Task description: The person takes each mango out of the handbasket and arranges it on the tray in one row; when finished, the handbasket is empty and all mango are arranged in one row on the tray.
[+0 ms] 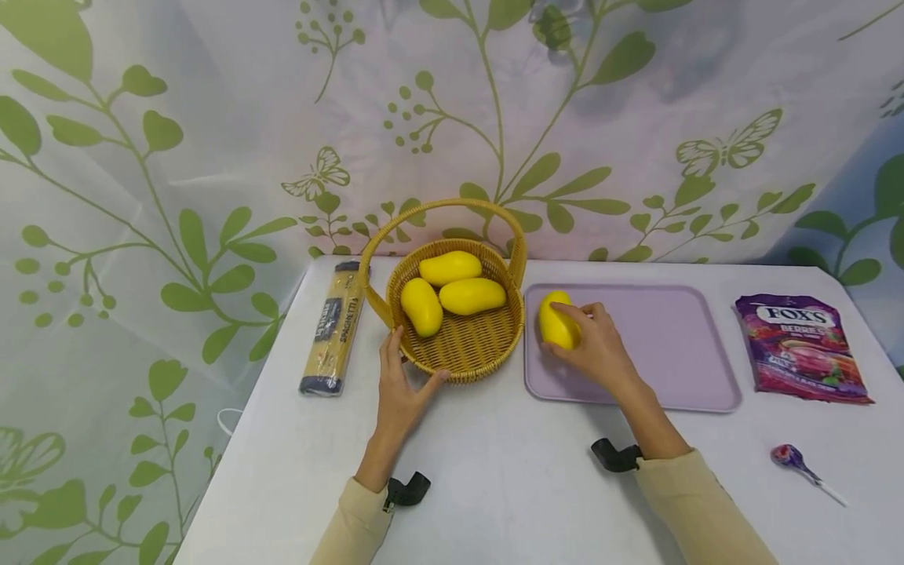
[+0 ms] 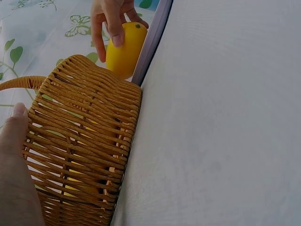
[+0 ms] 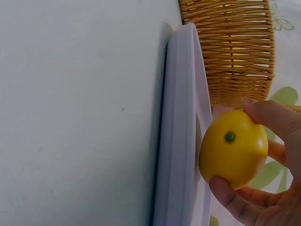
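My right hand (image 1: 599,345) grips a yellow mango (image 1: 557,320) between thumb and fingers, at the left part of a lilac tray (image 1: 657,345). In the right wrist view the mango (image 3: 235,150) shows a green stem spot and sits close to the tray wall (image 3: 181,127). My left hand (image 1: 402,392) holds the near-left rim of a round wicker basket (image 1: 466,345), its thumb at the front edge. Three more yellow mangoes (image 1: 472,297) lie inside the basket, toward its back and left. The left wrist view shows the basket's woven side (image 2: 84,141), with yellow through the gaps.
A pack of spaghetti (image 1: 333,329) lies left of the basket. Right of the tray are a purple Fox's candy bag (image 1: 803,349) and, nearer the front, a wrapped lollipop (image 1: 805,471). The basket's tall handle (image 1: 445,202) arches up before a leaf-print curtain (image 1: 233,118).
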Motion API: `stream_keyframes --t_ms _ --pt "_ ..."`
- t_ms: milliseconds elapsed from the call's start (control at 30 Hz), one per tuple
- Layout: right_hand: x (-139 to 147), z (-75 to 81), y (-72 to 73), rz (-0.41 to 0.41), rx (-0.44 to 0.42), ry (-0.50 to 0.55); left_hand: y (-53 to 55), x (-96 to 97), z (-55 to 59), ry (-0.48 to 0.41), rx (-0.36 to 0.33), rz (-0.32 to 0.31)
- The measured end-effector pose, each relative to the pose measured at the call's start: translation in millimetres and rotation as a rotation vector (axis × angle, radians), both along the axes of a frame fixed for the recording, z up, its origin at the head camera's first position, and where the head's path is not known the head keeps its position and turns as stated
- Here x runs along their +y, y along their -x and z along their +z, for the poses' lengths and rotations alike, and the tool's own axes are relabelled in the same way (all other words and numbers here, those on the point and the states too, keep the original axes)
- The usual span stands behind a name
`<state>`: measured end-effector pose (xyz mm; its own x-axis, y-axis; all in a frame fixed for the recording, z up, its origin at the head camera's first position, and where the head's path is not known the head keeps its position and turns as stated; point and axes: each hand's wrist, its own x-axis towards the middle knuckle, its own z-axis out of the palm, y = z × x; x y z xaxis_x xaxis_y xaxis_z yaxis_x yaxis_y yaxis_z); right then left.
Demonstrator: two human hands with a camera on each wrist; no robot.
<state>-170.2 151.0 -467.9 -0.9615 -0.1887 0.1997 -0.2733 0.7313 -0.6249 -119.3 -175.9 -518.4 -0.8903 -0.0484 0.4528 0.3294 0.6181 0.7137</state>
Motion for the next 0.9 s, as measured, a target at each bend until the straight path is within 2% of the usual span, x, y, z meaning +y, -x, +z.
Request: stream_keyframes --t_ms 500,900 --pt "0.5 -5.6 1.7 -0.008 0.004 -0.058 0.7 -0.3 -0.6 -0.006 -0.018 0.006" --pt "0.1 -4.5 0.1 -0.018 -0.014 -0.074 0.7 -0.9 -1.8 -0.014 -0.030 0.006"
